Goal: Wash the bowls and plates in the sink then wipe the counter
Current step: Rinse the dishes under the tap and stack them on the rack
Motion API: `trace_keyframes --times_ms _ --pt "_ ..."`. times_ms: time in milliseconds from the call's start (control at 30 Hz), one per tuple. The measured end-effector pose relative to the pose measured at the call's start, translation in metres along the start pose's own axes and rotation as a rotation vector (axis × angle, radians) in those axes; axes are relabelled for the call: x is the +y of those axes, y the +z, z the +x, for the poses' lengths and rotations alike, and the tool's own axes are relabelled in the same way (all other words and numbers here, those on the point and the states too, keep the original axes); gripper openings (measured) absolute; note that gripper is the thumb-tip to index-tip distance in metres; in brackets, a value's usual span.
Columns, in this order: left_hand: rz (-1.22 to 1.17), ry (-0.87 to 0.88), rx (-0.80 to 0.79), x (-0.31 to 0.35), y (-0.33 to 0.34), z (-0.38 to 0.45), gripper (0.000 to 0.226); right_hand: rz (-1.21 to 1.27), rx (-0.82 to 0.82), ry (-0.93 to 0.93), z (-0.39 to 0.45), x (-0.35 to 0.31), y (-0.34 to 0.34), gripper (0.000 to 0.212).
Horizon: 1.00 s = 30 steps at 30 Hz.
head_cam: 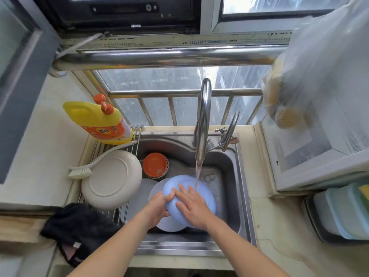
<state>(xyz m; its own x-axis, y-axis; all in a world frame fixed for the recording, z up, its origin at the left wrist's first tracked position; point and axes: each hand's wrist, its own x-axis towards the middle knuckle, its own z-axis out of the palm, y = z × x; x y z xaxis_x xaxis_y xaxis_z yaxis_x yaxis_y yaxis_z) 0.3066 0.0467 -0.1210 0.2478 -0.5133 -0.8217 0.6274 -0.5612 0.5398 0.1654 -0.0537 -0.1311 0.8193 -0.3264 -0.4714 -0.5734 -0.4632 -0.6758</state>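
**Head view: a blue plate rinsed under the tap**

Head view: over the sink [233,162], the left hand [157,206] curls round the blue plate's [199,188] left edge, tilting its underside into the faucet [203,116] stream, likely so water sheets off. The right hand [192,204] lies flat on it, fingers straight, rubbing. The orange bowls [155,164] wait at the far left of the basin; a cream plate [110,178] drains upside down on the rack.

Sink [233,168] centred in the bench [279,242]; drying rack [99,148] with plate [111,178] left, faucet [203,116] behind, containers [343,210] right.
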Motion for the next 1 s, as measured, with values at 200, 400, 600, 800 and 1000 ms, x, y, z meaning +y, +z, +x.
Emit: trace_keyframes --times_ms 200,400,600,800,1000 --pt "-0.062 -0.013 0.221 0.002 -0.009 -0.003 0.037 0.104 0.144 -0.085 -0.023 0.012 -0.01 0.031" --pt "-0.019 -0.082 0.244 0.011 -0.01 -0.014 0.036 -0.051 0.226 0.306 -0.022 0.025 -0.023 0.028" --pt "-0.081 -0.088 0.251 0.009 -0.01 -0.018 0.031 0.59 0.164 0.742 0.004 0.063 -0.007 0.088" --pt "-0.015 -0.33 0.303 0.001 -0.006 -0.015 0.011 0.623 -0.053 0.861 -0.015 0.035 -0.027 0.025" --pt "0.088 -0.37 0.323 -0.004 -0.016 -0.014 0.022 0.535 -0.181 0.883 -0.026 0.025 -0.023 0.024"
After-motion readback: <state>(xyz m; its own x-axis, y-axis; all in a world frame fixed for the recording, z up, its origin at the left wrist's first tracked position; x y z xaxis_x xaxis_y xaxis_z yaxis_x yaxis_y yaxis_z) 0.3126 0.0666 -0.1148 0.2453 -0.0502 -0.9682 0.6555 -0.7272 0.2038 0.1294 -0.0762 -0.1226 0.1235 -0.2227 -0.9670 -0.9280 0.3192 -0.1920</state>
